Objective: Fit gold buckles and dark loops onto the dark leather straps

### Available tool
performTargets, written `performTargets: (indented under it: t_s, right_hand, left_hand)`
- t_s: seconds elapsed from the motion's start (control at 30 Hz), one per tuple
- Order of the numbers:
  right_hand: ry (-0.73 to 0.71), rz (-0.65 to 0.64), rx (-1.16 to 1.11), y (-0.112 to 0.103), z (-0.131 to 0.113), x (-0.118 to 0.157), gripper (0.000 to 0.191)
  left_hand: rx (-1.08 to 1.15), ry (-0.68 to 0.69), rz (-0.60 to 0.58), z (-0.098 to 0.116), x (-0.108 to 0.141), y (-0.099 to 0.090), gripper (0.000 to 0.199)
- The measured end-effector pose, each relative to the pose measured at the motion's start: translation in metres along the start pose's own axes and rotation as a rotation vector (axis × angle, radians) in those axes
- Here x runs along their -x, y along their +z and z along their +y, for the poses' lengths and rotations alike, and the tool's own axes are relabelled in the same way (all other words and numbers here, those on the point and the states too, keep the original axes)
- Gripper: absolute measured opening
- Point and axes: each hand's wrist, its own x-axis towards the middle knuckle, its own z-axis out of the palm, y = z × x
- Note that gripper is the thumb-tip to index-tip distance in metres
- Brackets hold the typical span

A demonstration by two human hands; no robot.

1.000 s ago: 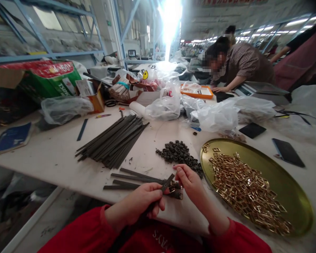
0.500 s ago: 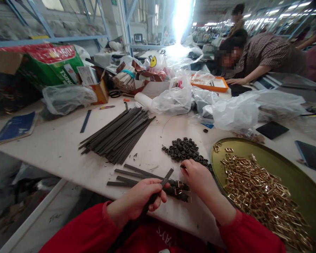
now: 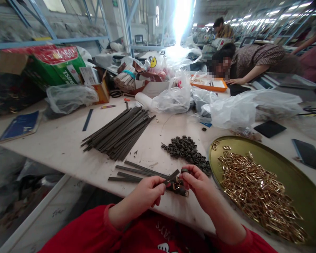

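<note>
Left hand (image 3: 147, 191) on one strap (image 3: 174, 174), right hand (image 3: 198, 184) on one loop (image 3: 184, 170).
The tabletop (image 3: 68, 151) carries one pile of strips (image 3: 118, 133) and four loose strips (image 3: 124, 179); left fingers (image 3: 156, 181) grip the strap, right fingers (image 3: 195, 169) pinch the loop beside the strap's tip; one heap of loops (image 3: 185, 150), one tray (image 3: 292, 184) of buckles (image 3: 260, 191), too many to count.

At the upper left, "50" stands on the red-and-green box (image 3: 55, 65), its white lettering (image 3: 68, 78) only partly legible; at the lower middle, "AYS" shows on the red shirt (image 3: 144, 228).

Red sleeves (image 3: 86, 228), gathered cuffs (image 3: 109, 217); red top (image 3: 140, 228), white lettering (image 3: 165, 232).
</note>
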Motion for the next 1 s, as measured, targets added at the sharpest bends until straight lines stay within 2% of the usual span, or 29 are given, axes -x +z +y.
performTargets:
  t_s: [0.13, 0.23, 0.5, 0.7, 0.87, 1.0]
  right_hand:
    - [0.042, -0.084, -0.096, 0.002, 0.004, 0.005, 0.036]
    - [0.028, -0.088, -0.129, 0.002, 0.006, 0.007, 0.038]
    - [-0.031, -0.021, -0.077, -0.005, 0.015, 0.006, 0.042]
    - [0.009, -0.009, -0.141, -0.004, 0.015, 0.005, 0.039]
    - [0.037, 0.081, -0.236, -0.003, 0.013, 0.003, 0.032]
    - [0.031, 0.064, -0.237, -0.004, 0.013, 0.001, 0.031]
  left_hand:
    - [0.040, -0.046, -0.008, -0.002, 0.001, 0.002, 0.010]
    - [0.107, -0.095, -0.029, -0.002, 0.003, 0.002, 0.010]
    - [0.327, -0.125, -0.074, -0.007, 0.003, -0.001, 0.014]
    - [0.385, -0.169, -0.073, -0.007, 0.001, -0.003, 0.020]
    - [0.509, -0.175, -0.058, -0.007, -0.006, -0.012, 0.030]
    - [0.648, -0.167, -0.091, -0.009, -0.015, -0.021, 0.026]
